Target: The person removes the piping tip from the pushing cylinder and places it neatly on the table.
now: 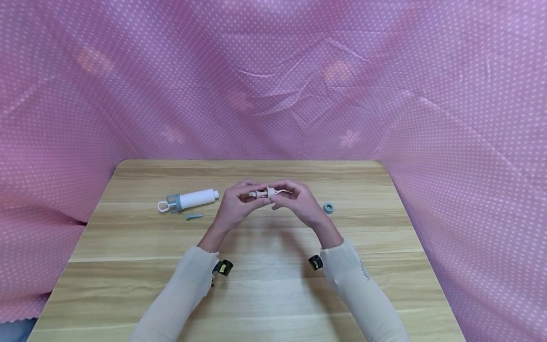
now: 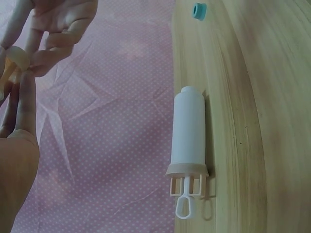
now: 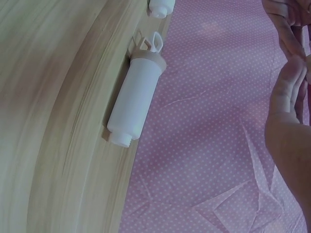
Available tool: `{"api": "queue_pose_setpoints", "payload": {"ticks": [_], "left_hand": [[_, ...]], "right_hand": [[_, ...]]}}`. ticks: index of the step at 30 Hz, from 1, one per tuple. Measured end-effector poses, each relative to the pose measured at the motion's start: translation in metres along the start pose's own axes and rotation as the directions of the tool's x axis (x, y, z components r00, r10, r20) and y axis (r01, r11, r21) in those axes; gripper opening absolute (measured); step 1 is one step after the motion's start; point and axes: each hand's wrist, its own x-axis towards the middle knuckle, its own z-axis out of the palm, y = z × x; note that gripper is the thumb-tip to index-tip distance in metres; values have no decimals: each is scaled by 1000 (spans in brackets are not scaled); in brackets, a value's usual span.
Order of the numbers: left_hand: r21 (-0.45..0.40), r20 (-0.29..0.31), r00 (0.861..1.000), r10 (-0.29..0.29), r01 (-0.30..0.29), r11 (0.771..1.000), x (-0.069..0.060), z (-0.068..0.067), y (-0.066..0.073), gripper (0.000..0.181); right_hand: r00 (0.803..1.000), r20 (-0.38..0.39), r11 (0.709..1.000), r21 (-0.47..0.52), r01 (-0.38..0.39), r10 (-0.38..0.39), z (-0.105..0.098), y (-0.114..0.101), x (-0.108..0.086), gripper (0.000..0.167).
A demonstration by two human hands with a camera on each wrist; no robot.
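My left hand and right hand meet above the far half of the table. Fingers and thumbs pinch a small pale beige piece with a round flange, partly covered by the fingers. In the left wrist view this beige piece shows a rounded end with a narrower part below. A white syringe-like tube with a beige collar and a white loop handle lies on the table in both wrist views; the head view does not show it clearly. My right hand is partly cut off in the right wrist view.
Left of the hands lies another white tube with a blue-grey collar and loop handle. Near it is a small blue-grey nozzle-like piece. A blue-grey ring lies to the right. Pink dotted cloth surrounds the wooden table.
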Motion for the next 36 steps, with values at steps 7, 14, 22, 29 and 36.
{"api": "queue_pose_setpoints", "payload": {"ticks": [7, 14, 22, 29, 36], "left_hand": [[-9, 3, 1000, -23, 23, 1000, -2, 2, 1, 35], [5, 5, 1000, -20, 20, 1000, -5, 2, -2, 36], [55, -13, 1000, -11, 12, 998, -7, 1, -4, 37], [75, -56, 997, -56, 60, 995, -9, 0, -7, 37], [126, -126, 987, -99, 115, 985, -11, -3, -11, 39]], "right_hand": [[1000, 3, 1000, 14, 0, 0, 1, -2, -2, 30], [1000, -6, 1000, 21, -4, 4, 2, -2, -4, 29], [1000, -23, 999, -36, -16, 15, 0, -3, -6, 30], [998, -59, 997, -68, -33, 29, -6, -1, -7, 30], [996, -84, 996, -76, -48, 42, -8, 1, -9, 30]]}}
